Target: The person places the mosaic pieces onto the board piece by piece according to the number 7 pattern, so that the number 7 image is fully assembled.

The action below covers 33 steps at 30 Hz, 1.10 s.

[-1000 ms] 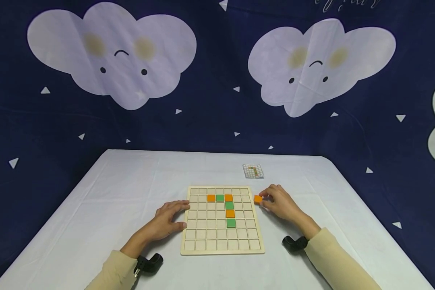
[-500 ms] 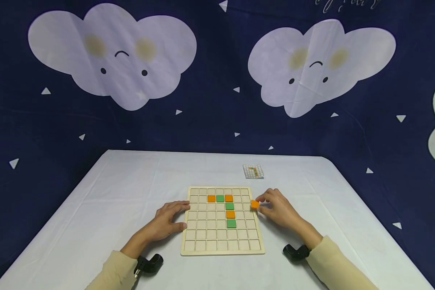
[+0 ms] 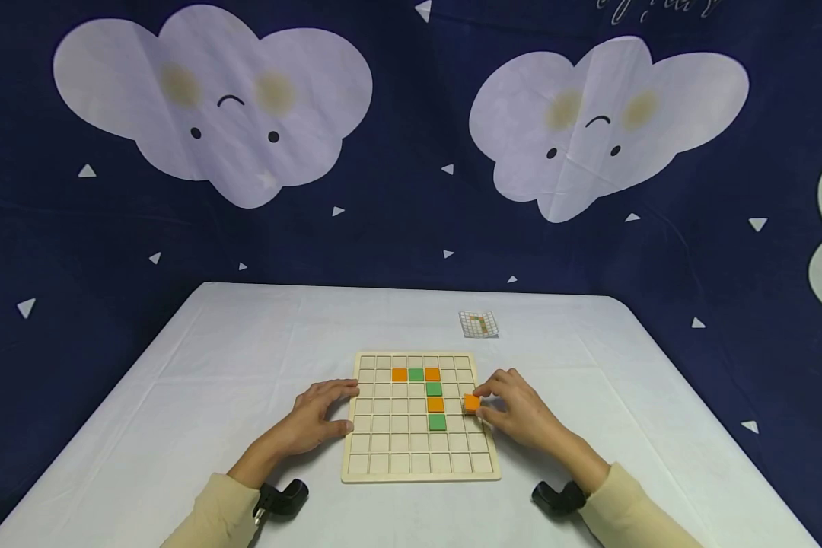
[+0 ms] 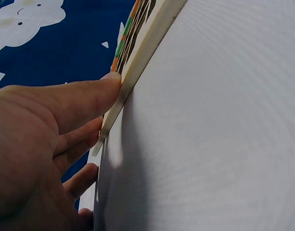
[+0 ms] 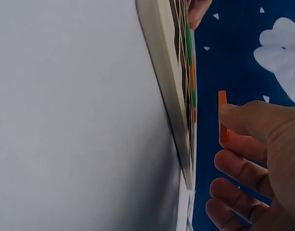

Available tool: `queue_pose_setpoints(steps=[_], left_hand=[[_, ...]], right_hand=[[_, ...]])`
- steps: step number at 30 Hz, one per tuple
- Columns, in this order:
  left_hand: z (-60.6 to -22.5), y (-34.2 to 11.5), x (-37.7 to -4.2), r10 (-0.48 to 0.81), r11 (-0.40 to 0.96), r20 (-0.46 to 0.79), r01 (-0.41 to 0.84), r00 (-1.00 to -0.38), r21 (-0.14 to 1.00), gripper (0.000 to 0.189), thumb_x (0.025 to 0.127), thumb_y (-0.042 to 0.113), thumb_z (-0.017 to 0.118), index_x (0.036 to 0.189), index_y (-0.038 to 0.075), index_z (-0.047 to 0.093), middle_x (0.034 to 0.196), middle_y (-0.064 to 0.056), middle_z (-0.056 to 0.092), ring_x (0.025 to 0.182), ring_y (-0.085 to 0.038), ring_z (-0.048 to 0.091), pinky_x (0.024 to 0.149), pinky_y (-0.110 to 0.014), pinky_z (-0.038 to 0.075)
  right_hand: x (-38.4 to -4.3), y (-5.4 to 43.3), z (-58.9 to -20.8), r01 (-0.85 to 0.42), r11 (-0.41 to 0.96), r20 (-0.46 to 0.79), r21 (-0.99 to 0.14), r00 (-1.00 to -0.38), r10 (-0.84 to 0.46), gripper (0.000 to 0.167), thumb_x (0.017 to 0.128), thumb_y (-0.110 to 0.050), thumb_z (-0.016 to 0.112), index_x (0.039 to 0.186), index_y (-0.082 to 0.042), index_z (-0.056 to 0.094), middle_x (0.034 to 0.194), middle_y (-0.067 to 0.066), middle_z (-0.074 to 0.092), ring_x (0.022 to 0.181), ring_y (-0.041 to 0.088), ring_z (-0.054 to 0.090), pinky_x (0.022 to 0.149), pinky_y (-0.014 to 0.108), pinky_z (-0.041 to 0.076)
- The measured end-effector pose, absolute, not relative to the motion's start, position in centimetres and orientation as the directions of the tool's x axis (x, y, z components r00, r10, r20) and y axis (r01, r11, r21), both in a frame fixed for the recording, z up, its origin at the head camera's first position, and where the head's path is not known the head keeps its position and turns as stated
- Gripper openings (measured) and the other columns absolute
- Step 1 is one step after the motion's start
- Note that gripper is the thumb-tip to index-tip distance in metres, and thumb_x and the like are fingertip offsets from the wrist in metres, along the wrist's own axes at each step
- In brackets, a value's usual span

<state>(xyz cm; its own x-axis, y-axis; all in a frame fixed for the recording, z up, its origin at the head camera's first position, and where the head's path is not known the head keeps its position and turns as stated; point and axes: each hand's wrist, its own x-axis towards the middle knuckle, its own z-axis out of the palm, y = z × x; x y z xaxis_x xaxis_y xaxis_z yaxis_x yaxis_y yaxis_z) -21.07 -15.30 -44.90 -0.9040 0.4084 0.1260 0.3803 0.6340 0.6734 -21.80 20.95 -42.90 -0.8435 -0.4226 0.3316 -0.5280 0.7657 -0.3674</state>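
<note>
My right hand (image 3: pixel 524 411) pinches an orange square tile (image 3: pixel 471 403) between thumb and fingers, over the right side of a wooden grid board (image 3: pixel 390 463). In the right wrist view the tile (image 5: pixel 223 115) is edge-on, raised above the board (image 5: pixel 159 62). Orange and green tiles sit in the grid: a row along the upper part, then a column running down from its right end to a green tile (image 3: pixel 437 422). My left hand (image 3: pixel 313 417) rests on the board's left edge with relaxed fingers; the left wrist view shows its thumb (image 4: pixel 96 96) on the rim.
A small card (image 3: pixel 479 324) printed with a coloured grid pattern lies behind the board. The table has a white cloth (image 3: pixel 260 327). A dark blue backdrop (image 3: pixel 411 243) with clouds hangs beyond it. Black devices (image 3: pixel 558 498) are strapped at both wrists.
The right hand has carried the orange tile from beside the board leftward and toward the near side, over the board's right columns. The left hand and the board have stayed put.
</note>
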Motion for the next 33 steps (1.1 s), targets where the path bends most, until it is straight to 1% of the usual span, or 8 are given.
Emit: queue_pose_setpoints(steps=[1, 3, 4, 9, 12, 23, 28, 33], left_hand=[[-44.9, -15.3, -21.1, 0.408, 0.634, 0.125, 0.379, -0.904, 0.675, 0.052, 0.082, 0.021, 0.071, 0.129, 0.008, 0.054, 0.145, -0.009, 0.045, 0.134, -0.037, 0.034, 0.104, -0.060, 0.017], [-44.9, -15.3, -21.1, 0.408, 0.633, 0.123, 0.377, -0.905, 0.676, 0.052, 0.082, 0.021, 0.071, 0.129, 0.008, 0.054, 0.145, -0.009, 0.045, 0.135, -0.037, 0.034, 0.105, -0.061, 0.017], [-44.9, -15.3, -21.1, 0.408, 0.634, 0.122, 0.377, -0.905, 0.675, 0.052, 0.082, 0.021, 0.071, 0.129, 0.008, 0.054, 0.145, -0.009, 0.045, 0.135, -0.037, 0.033, 0.105, -0.061, 0.017], [-44.9, -15.3, -21.1, 0.406, 0.636, 0.119, 0.373, -0.906, 0.676, 0.052, 0.082, 0.021, 0.071, 0.129, 0.008, 0.054, 0.145, -0.009, 0.045, 0.135, -0.037, 0.033, 0.104, -0.061, 0.017], [-44.9, -15.3, -21.1, 0.406, 0.636, 0.120, 0.374, -0.906, 0.675, 0.052, 0.081, 0.021, 0.071, 0.129, 0.008, 0.054, 0.145, -0.009, 0.045, 0.135, -0.037, 0.033, 0.104, -0.060, 0.017], [-45.0, -15.3, -21.1, 0.406, 0.632, 0.126, 0.378, -0.905, 0.677, 0.051, 0.082, 0.020, 0.071, 0.129, 0.008, 0.054, 0.144, -0.008, 0.045, 0.134, -0.036, 0.034, 0.104, -0.060, 0.018], [-45.0, -15.3, -21.1, 0.406, 0.632, 0.128, 0.380, -0.905, 0.675, 0.051, 0.082, 0.020, 0.071, 0.129, 0.009, 0.054, 0.144, -0.008, 0.045, 0.134, -0.036, 0.034, 0.104, -0.062, 0.018], [-45.1, -15.4, -21.1, 0.406, 0.631, 0.125, 0.377, -0.905, 0.678, 0.051, 0.082, 0.021, 0.071, 0.129, 0.010, 0.054, 0.145, -0.007, 0.045, 0.135, -0.036, 0.034, 0.104, -0.061, 0.017]], right_hand=[[-21.6, 20.8, -42.9, -0.530, 0.765, 0.330, -0.367, -0.843, -0.426, 0.020, 0.077, -0.016, 0.074, 0.097, -0.015, 0.070, 0.096, -0.007, 0.061, 0.094, 0.012, 0.053, 0.095, 0.043, 0.045], [-21.4, 20.6, -42.9, -0.539, 0.763, 0.332, -0.356, -0.837, -0.436, 0.020, 0.077, -0.016, 0.074, 0.097, -0.016, 0.069, 0.096, -0.008, 0.061, 0.092, 0.009, 0.050, 0.089, 0.037, 0.047], [-21.2, 20.5, -42.9, -0.544, 0.764, 0.331, -0.349, -0.834, -0.442, 0.021, 0.077, -0.017, 0.074, 0.097, -0.016, 0.069, 0.095, -0.008, 0.061, 0.090, 0.007, 0.049, 0.083, 0.033, 0.046], [-20.7, 20.0, -42.9, -0.582, 0.748, 0.347, -0.321, -0.807, -0.479, 0.021, 0.078, -0.019, 0.074, 0.098, -0.016, 0.069, 0.095, -0.009, 0.061, 0.085, 0.004, 0.042, 0.071, 0.023, 0.040], [-20.3, 19.6, -42.9, -0.601, 0.732, 0.354, -0.319, -0.793, -0.496, 0.021, 0.077, -0.019, 0.075, 0.097, -0.016, 0.069, 0.096, -0.009, 0.061, 0.084, 0.003, 0.041, 0.069, 0.021, 0.039], [-19.3, 18.7, -43.0, -0.602, 0.732, 0.308, -0.320, -0.797, -0.520, 0.020, 0.078, -0.025, 0.074, 0.096, -0.020, 0.069, 0.098, -0.012, 0.060, 0.083, 0.002, 0.038, 0.070, 0.019, 0.038], [-19.1, 18.4, -43.4, -0.636, 0.704, 0.333, -0.316, -0.769, -0.546, 0.019, 0.078, -0.025, 0.075, 0.095, -0.019, 0.069, 0.097, -0.012, 0.060, 0.083, 0.001, 0.038, 0.068, 0.017, 0.037], [-18.9, 18.0, -43.7, -0.655, 0.698, 0.340, -0.289, -0.752, -0.565, 0.019, 0.078, -0.027, 0.075, 0.095, -0.020, 0.069, 0.094, -0.014, 0.058, 0.083, 0.000, 0.039, 0.071, 0.019, 0.040]])
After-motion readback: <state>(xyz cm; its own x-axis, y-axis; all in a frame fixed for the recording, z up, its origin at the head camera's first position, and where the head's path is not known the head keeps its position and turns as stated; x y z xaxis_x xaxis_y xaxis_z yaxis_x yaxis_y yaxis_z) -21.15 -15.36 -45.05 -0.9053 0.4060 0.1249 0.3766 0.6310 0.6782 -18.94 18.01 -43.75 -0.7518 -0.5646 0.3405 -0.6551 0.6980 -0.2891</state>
